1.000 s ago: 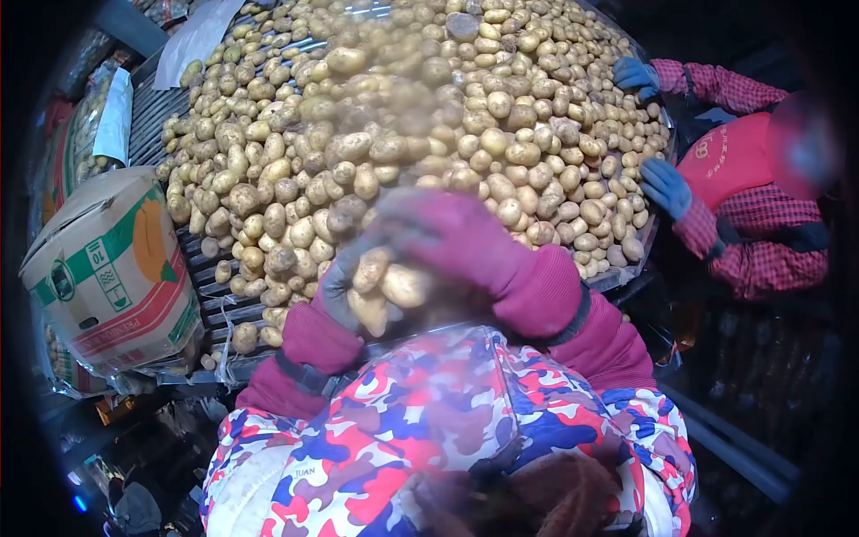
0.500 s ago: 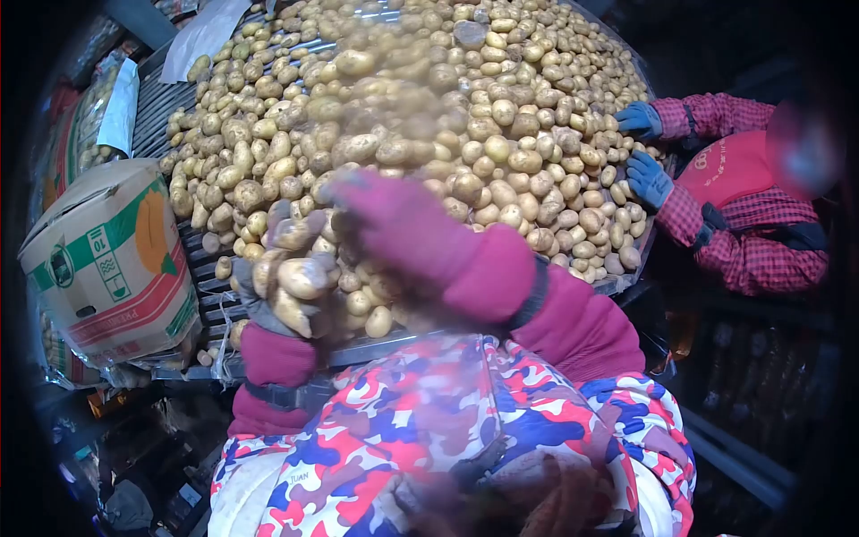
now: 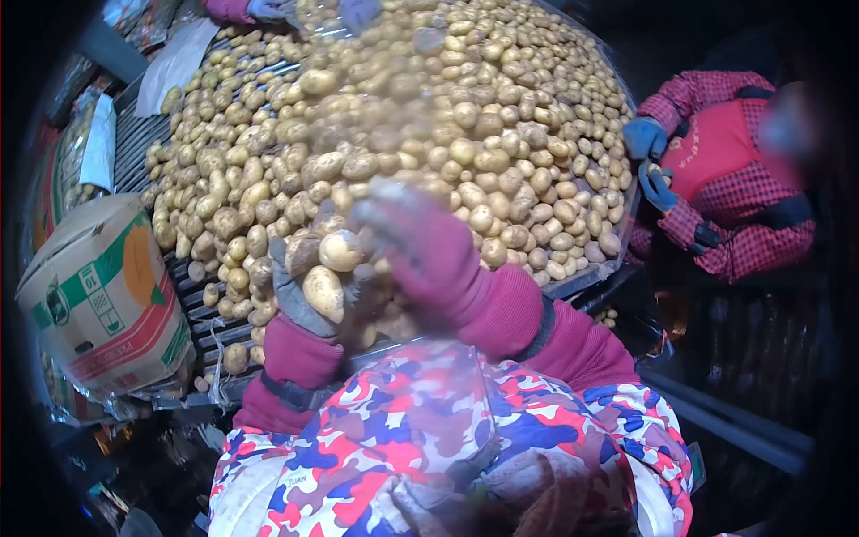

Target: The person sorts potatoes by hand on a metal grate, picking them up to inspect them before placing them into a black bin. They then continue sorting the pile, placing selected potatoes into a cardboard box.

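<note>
My left hand (image 3: pixel 301 300), in a grey glove, is closed around several potatoes (image 3: pixel 324 294) near the front edge of the sorting table. The potatoes are pale yellow-brown, some with dirt on them. My right hand (image 3: pixel 391 222), also gloved, is just to the right of them, palm side down over the potato heap (image 3: pixel 488 161). Motion blur and a smudge on the view hide what its fingers do. Purple sleeves with dark bands cover both forearms.
A printed cardboard box (image 3: pixel 107 304) stands to the left on the slatted tabletop (image 3: pixel 134 152), with a white sheet (image 3: pixel 175 70) behind it. A co-worker in a red apron (image 3: pixel 711 148) stands at right, blue-gloved hands (image 3: pixel 646 139) together. Another person's gloved hands (image 3: pixel 360 12) reach in at the top.
My right hand has drawn slightly down and right. The potatoes in my left hand have shifted. At right, the co-worker's hands have left the heap; another person's hands have appeared at the top.
</note>
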The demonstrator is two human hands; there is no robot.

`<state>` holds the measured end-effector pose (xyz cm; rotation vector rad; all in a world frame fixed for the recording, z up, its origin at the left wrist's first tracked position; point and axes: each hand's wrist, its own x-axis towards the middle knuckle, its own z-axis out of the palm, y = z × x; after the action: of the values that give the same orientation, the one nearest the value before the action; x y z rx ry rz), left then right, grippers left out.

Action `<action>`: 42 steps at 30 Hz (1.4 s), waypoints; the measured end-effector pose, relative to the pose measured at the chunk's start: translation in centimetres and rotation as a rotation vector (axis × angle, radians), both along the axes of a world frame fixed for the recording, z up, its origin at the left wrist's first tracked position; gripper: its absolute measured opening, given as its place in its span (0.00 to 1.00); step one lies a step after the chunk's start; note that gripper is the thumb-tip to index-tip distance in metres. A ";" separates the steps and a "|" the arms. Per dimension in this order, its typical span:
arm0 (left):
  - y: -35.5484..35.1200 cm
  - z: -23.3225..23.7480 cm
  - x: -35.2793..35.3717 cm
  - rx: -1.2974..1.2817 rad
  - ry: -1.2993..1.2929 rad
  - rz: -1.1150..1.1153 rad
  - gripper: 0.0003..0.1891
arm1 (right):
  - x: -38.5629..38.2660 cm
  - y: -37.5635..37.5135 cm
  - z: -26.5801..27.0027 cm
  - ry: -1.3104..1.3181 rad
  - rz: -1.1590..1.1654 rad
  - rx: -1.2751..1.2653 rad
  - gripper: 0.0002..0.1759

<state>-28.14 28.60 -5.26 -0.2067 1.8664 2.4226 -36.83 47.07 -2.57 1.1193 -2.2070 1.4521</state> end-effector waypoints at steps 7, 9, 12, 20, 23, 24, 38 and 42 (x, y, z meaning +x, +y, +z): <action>2.7 -2.6 -2.3 -0.711 0.249 -0.054 0.33 | -0.1 3.5 -3.0 -0.021 -0.134 0.277 0.35; 4.1 -2.6 -2.6 -0.507 0.284 0.033 0.26 | 0.2 4.5 -3.2 -0.156 -0.096 0.221 0.37; 6.0 -0.5 -4.0 0.257 -0.006 0.054 0.23 | 0.6 5.6 -3.3 -0.241 -0.092 0.250 0.38; 5.3 -1.7 -3.6 0.237 0.088 -0.033 0.24 | -1.9 7.7 -4.0 -0.586 0.054 0.250 0.37; 4.1 -2.7 -4.0 0.620 -0.167 -0.066 0.33 | -6.7 9.2 -3.9 -0.398 -0.167 0.235 0.39; 4.1 -3.2 -3.9 0.495 -0.158 -0.048 0.36 | -8.6 9.7 -4.1 -0.353 -0.258 0.363 0.40; 5.3 2.0 -5.2 0.848 -0.263 -0.081 0.29 | -6.8 17.9 -1.1 -0.792 0.065 0.422 0.37; 6.0 1.1 -5.4 0.903 -0.281 -0.047 0.35 | -11.1 18.9 -4.4 -0.385 -0.323 0.509 0.34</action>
<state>-33.53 34.60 -4.20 -0.3886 0.5550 2.7304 -47.93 65.93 -6.95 0.5808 -2.9707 1.0631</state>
